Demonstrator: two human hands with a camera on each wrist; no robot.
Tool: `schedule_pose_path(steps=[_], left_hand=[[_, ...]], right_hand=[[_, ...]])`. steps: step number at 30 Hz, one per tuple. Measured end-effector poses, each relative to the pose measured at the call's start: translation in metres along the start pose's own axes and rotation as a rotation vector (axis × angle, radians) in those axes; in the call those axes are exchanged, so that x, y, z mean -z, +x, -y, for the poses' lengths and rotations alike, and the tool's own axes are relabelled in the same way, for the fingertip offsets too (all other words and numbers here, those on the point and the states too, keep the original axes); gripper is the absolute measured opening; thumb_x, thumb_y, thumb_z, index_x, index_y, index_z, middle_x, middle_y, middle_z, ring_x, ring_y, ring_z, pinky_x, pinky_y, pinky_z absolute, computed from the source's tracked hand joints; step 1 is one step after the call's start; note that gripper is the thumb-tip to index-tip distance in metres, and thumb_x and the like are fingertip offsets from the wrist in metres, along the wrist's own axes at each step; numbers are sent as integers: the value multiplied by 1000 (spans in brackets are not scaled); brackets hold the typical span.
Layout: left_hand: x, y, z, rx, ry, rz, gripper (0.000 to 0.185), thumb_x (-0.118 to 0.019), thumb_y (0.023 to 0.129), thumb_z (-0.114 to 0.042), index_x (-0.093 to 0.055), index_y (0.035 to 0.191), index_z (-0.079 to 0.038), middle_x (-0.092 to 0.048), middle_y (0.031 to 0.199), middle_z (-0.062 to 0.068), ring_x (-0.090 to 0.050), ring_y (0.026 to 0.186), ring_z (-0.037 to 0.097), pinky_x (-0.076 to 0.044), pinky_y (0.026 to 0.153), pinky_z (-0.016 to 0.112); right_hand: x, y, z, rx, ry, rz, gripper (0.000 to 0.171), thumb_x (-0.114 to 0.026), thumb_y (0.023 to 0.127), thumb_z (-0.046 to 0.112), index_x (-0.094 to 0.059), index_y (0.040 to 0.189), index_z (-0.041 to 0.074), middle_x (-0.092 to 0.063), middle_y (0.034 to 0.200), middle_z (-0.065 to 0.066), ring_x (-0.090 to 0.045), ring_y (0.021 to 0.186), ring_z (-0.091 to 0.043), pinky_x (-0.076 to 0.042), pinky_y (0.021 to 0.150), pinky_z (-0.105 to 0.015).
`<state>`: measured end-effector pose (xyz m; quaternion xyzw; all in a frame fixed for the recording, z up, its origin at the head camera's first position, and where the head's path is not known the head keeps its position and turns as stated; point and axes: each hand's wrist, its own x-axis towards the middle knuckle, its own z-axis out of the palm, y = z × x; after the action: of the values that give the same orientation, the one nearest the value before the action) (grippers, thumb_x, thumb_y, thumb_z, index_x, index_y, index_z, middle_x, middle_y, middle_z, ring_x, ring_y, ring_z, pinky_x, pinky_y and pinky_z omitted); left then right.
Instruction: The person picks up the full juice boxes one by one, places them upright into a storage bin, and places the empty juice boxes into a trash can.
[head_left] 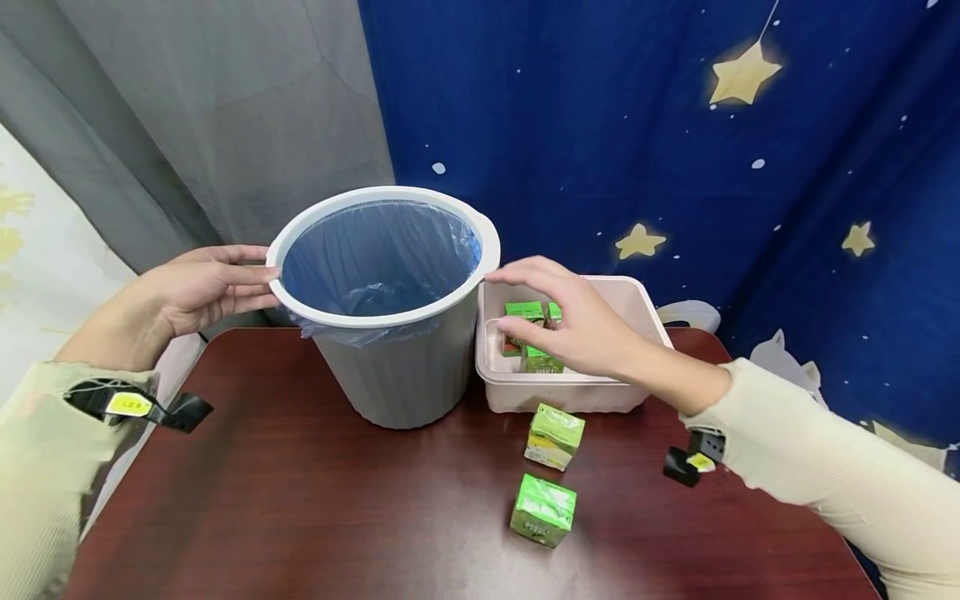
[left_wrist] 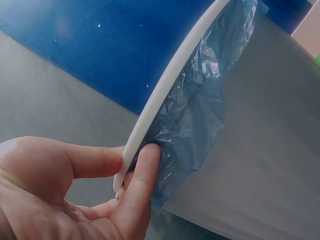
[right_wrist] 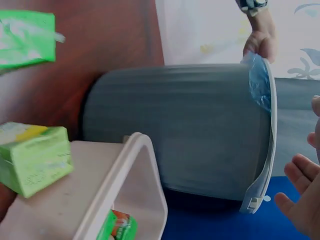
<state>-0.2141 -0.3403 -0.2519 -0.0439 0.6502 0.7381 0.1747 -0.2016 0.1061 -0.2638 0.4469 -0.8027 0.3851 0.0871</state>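
A grey waste bin (head_left: 390,367) with a white rim (head_left: 382,193) and a blue bag liner (left_wrist: 195,125) stands on the dark red table (head_left: 300,500). My left hand (head_left: 198,287) pinches the rim (left_wrist: 165,95) at its left side, thumb above and finger beneath. My right hand (head_left: 570,321) hovers with loosely spread fingers (right_wrist: 300,172) over a pale pink tub (head_left: 570,392), holding nothing. Green drink cartons (head_left: 522,311) lie inside the tub. Two more green cartons, one (head_left: 555,436) nearer the tub and one (head_left: 543,509) nearer me, sit on the table in front of it.
The tub touches the bin's right side (right_wrist: 180,130). A blue star-patterned curtain (head_left: 675,125) and a grey curtain (head_left: 225,108) hang close behind the table. The table's left and front parts carry nothing but my sleeves.
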Motion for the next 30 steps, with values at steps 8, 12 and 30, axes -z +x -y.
schedule_pose_path(steps=[8,12,30], left_hand=[[1,0,0,0,4,1,31,-55,102,4,-41,128,-4,-74,98,8,-76,85,19,-61,78,32],[0,0,0,4,13,-2,30,-56,102,4,-42,127,-5,-74,99,8,-76,86,20,-61,79,32],[0,0,-1,8,-6,5,36,-54,102,4,-35,132,-2,-75,99,9,-76,87,21,-61,79,33]], right_hand=[[-1,-48,-6,-7,-38,-3,51,-80,88,11,-64,136,12,-64,135,3,-54,127,-18,-43,106,-34],[0,-72,-12,-62,-64,-29,51,-81,87,10,-65,135,16,-65,134,5,-54,125,-16,-42,104,-30],[-55,-162,-63,-172,16,-166,49,-82,82,-1,-66,128,7,-68,124,-6,-60,118,-10,-41,103,-15]])
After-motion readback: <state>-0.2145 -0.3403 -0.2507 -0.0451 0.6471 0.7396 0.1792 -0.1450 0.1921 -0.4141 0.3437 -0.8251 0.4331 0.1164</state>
